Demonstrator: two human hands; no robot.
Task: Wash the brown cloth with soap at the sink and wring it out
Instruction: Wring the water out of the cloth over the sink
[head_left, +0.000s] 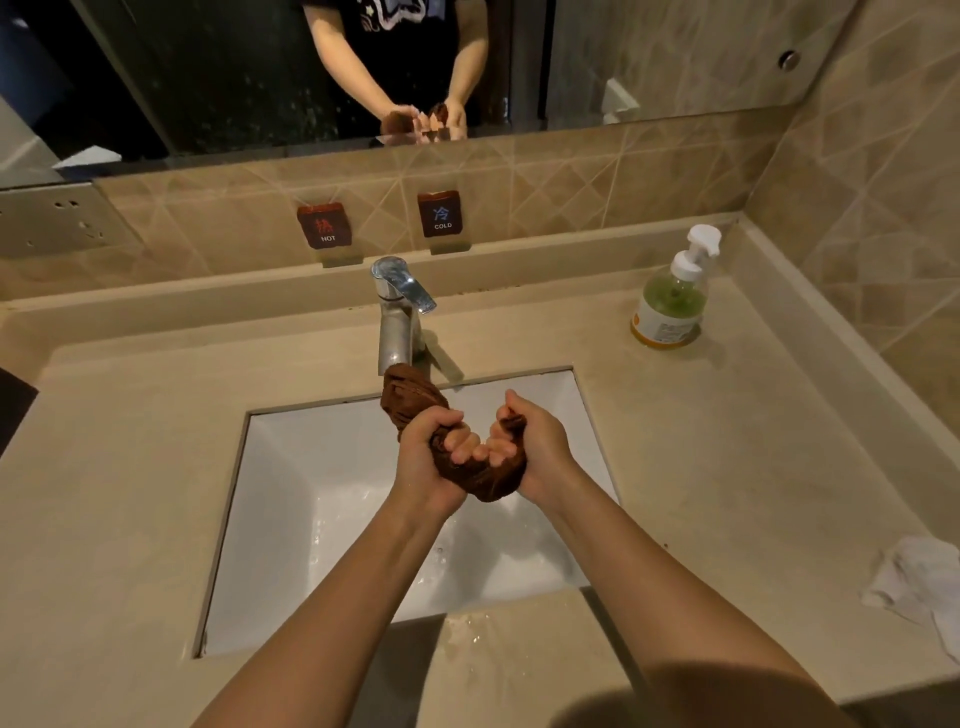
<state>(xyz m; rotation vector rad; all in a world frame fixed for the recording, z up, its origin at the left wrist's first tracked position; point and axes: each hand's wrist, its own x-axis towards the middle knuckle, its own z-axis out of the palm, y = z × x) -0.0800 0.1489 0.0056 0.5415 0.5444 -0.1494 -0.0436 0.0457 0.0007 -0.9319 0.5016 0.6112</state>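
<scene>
Head view over a bathroom sink. Both forearms reach forward from the lower edge and converge above the white basin (311, 467), wrists nearly side by side. Left hand (428, 454) fisted round the brown cloth (415, 397); fingers (462, 449) curled tight and pressed together, thumb laid over the top. Right hand (537, 447) grips the cloth's other end; its fingers (501, 457) are likewise curled in round the fabric, thumb raised toward the faucet. The two sets of fingertips face each other, close, almost touching. Cloth is twisted into a rope: one bunched end sticks up beyond the left fist, just in front of the faucet (397, 312) base, while the middle sags in a loop below both hands, held in the air over the basin. Droplets lie in the basin and on the worktop (130, 467) along its near edge. Pump bottle of green soap (672, 296) stands on the worktop at back right, well apart from the hands. Crumpled white tissue (919, 587) lies at far right. HOT label (324, 226) and COLD label (440, 214) sit on the tiled wall behind the faucet. The mirror (208, 78) above reflects the hands and cloth.
</scene>
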